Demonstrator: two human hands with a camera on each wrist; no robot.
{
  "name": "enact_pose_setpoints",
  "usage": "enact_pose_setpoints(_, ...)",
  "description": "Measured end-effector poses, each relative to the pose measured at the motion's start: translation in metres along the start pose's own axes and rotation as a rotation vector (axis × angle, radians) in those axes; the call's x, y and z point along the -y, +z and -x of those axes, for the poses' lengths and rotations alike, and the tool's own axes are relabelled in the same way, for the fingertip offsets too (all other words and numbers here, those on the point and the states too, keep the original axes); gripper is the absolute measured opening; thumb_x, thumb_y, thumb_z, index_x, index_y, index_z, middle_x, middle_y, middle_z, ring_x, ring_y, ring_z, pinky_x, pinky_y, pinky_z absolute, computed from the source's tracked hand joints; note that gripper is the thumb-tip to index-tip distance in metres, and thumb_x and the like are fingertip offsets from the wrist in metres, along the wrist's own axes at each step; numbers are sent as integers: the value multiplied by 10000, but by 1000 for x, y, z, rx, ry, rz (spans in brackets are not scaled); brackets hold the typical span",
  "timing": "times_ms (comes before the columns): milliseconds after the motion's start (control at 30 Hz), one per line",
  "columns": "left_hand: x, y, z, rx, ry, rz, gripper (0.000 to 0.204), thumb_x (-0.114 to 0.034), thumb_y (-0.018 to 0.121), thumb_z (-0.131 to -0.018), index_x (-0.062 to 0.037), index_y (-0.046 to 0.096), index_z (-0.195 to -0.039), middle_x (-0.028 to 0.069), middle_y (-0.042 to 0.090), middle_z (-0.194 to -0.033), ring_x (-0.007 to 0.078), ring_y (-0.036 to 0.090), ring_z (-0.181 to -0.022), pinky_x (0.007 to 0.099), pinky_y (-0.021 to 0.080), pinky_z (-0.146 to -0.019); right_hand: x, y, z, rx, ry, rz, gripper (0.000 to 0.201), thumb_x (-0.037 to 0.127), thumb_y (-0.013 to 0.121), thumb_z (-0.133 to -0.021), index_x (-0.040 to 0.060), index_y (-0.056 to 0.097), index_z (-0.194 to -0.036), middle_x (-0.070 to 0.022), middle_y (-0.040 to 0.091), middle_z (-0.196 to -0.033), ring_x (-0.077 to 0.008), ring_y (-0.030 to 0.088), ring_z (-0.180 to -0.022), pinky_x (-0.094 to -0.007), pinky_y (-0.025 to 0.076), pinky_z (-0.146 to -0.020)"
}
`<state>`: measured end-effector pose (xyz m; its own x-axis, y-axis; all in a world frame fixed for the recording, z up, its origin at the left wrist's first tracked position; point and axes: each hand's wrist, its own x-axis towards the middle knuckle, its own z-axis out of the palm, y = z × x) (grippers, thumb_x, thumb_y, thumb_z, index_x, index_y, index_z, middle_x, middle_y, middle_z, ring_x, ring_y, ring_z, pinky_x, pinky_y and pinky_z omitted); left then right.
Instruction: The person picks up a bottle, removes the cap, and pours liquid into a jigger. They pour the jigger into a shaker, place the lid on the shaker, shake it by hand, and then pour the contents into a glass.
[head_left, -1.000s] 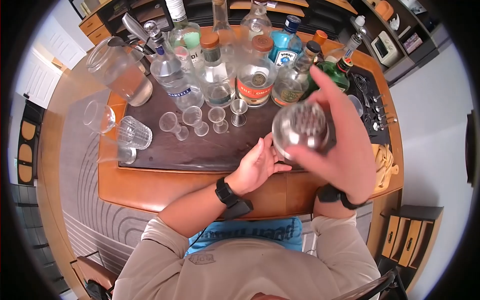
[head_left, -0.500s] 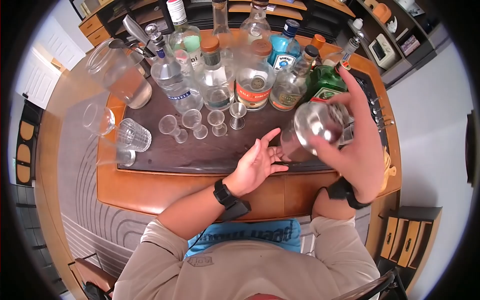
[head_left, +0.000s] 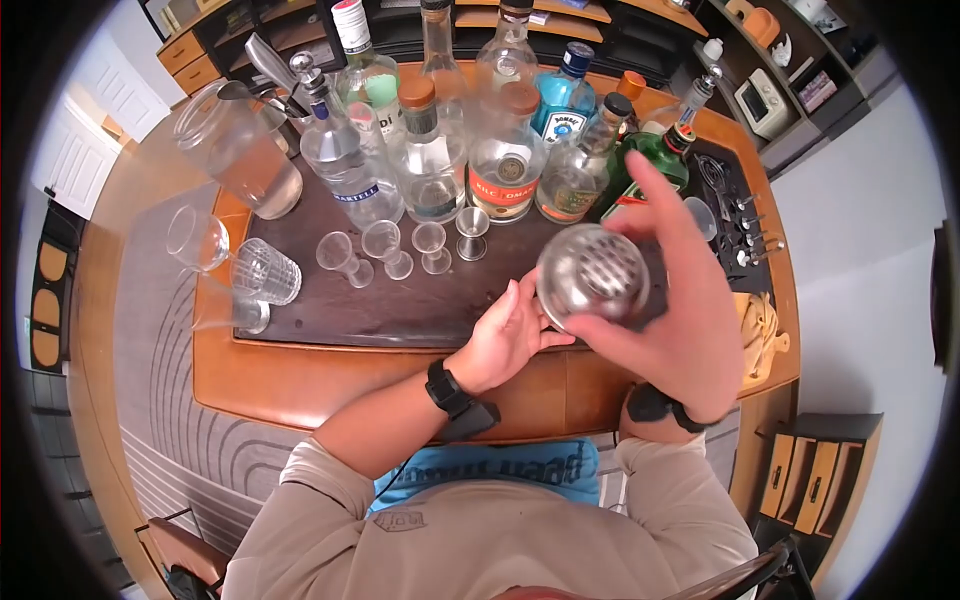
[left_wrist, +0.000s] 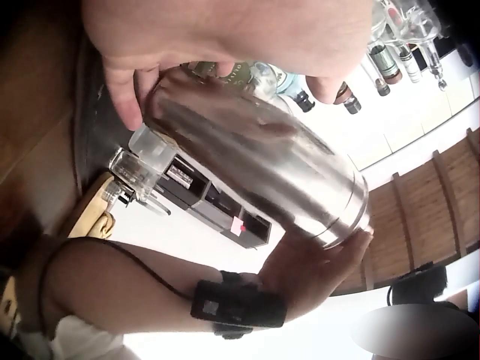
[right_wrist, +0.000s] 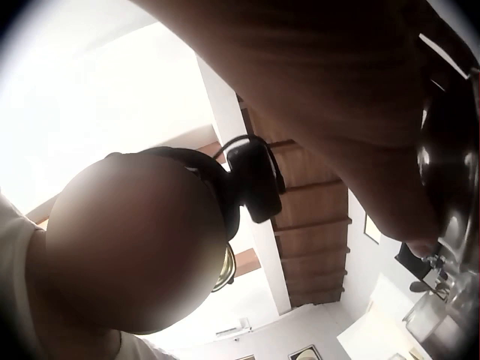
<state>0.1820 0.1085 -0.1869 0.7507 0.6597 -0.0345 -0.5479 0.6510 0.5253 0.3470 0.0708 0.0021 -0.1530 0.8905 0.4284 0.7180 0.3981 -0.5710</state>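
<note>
A silver metal shaker [head_left: 592,275] with a perforated, rounded top is held above the front of the table, its top toward the head camera. The right hand [head_left: 685,300] grips it near the top, thumb on the near side and fingers around the far side. Below and left of it is the left hand [head_left: 500,340], palm turned up, its extended fingers touching the lower part. In the left wrist view the shaker's smooth body [left_wrist: 255,157] slants between the left hand [left_wrist: 240,34] at its base and the right hand [left_wrist: 311,274] at its upper end.
Several bottles [head_left: 505,175] stand across the back, with small glasses [head_left: 430,245] and a metal jigger [head_left: 472,232] before them. Left are a tumbler [head_left: 268,272] and a large jar [head_left: 245,160]; right, a wooden board [head_left: 755,350] and metal tools [head_left: 745,235].
The shaker and right hand swung right and tilted, then came back left toward the left hand, turning the perforated top to the head camera again. The left hand has barely moved.
</note>
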Motion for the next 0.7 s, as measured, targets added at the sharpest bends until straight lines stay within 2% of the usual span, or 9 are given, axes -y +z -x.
enact_pose_setpoints(133, 9, -24, -3, 54, -19, -2, 879, -731, 401, -1084, -164, 213, -1728, 97, 537, -1543, 246, 557, -1340, 464, 457, -1122, -13, 4, -11, -151, 97, 143, 1066, 138, 939, -714, 62, 439, -1653, -96, 699, -1154, -235, 695, -1054, -358, 537, -997)
enact_pose_setpoints(167, 6, -20, -2, 29, -20, -1, 886, -730, 400, -1084, -151, 208, -1727, 110, 532, -1565, 254, 557, -1361, 462, 455, -1120, -10, -3, -6, -130, 203, 123, 1071, 135, 934, -708, 62, 437, -1655, -96, 697, -1143, -237, 692, -1061, -360, 534, -1007)
enact_pose_setpoints(300, 2, -3, -1, 32, 21, 10, 873, -720, 391, -1092, -154, 210, -1730, 118, 509, -1603, 257, 532, -1415, 483, 440, -1141, 2, -10, 5, 40, -18, -3, 1049, 138, 901, -719, 50, 435, -1655, -103, 699, -1153, -245, 683, -1092, -374, 531, -1033)
enact_pose_setpoints(400, 8, -16, -2, 81, 0, 7, 870, -721, 384, -1093, -162, 204, -1734, 118, 490, -1623, 256, 518, -1430, 488, 434, -1153, -8, 6, -5, -33, -39, 11, 1060, 143, 905, -717, 67, 431, -1662, -110, 706, -1179, -250, 684, -1102, -376, 535, -1021)
enact_pose_setpoints(467, 7, -20, -1, 62, -20, -6, 877, -728, 381, -1089, -170, 194, -1739, 125, 481, -1625, 257, 512, -1433, 481, 436, -1154, -11, 1, -8, -81, 65, 55, 1058, 142, 902, -719, 90, 434, -1666, -118, 710, -1202, -250, 686, -1107, -378, 540, -1010)
enact_pose_setpoints(533, 6, -21, 0, 55, -24, -12, 887, -735, 386, -1084, -171, 194, -1741, 136, 469, -1631, 265, 522, -1424, 480, 439, -1154, -16, -7, -3, -158, 255, 45, 1090, 188, 944, -693, 90, 437, -1653, -147, 690, -1225, -344, 686, -1094, -430, 567, -921)
enact_pose_setpoints(600, 7, -19, -1, 58, -27, 6, 886, -732, 386, -1086, -169, 189, -1741, 143, 479, -1616, 273, 543, -1394, 479, 446, -1149, -8, -11, 1, -134, 215, -18, 1091, 172, 945, -680, 96, 448, -1649, -133, 692, -1178, -333, 683, -1071, -430, 561, -922)
enact_pose_setpoints(667, 8, -10, -2, 44, -25, 28, 879, -728, 383, -1089, -169, 189, -1739, 140, 495, -1595, 274, 563, -1357, 485, 449, -1147, -1, -12, 4, 64, 9, 38, 1095, 137, 894, -716, 105, 394, -1690, -100, 683, -1145, -237, 677, -1102, -364, 538, -998)
enact_pose_setpoints(700, -1, 8, 0, -1, 0, -17, 879, -730, 379, -1089, -165, 193, -1735, 139, 504, -1585, 266, 563, -1348, 483, 452, -1143, -5, -3, 4, 56, -37, 17, 1090, 126, 892, -712, 104, 403, -1685, -107, 685, -1160, -246, 679, -1097, -361, 537, -1001)
